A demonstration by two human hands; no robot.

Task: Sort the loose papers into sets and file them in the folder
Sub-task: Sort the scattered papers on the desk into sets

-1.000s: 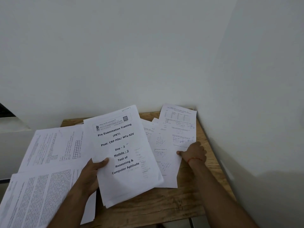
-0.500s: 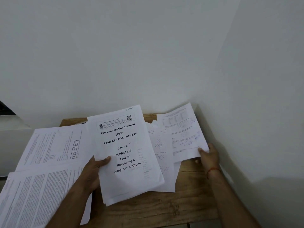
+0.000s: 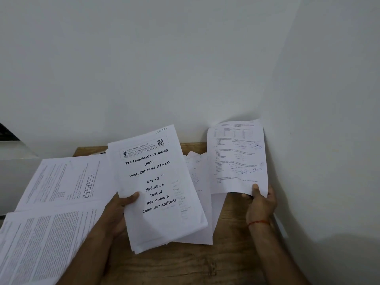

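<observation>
My left hand (image 3: pixel 118 210) grips a thick stack of white papers (image 3: pixel 156 188) by its left edge; the top page reads "Pre Examination Training, Module - 2". My right hand (image 3: pixel 260 204) pinches the bottom edge of a single printed sheet (image 3: pixel 236 159) with blue pen marks, held upright near the right wall. Under and between them, loose sheets (image 3: pixel 200 175) lie on the wooden table (image 3: pixel 185 264). No folder is visible.
More printed pages (image 3: pixel 67 182) lie spread at the left, and a dense-text page (image 3: pixel 41 243) hangs over the table's front left corner. White walls (image 3: pixel 318 120) close in behind and on the right. A bare strip of wood shows along the front.
My right hand has lifted the single sheet off the loose pile and raised it upright toward the right wall. The left hand's stack has barely moved.
</observation>
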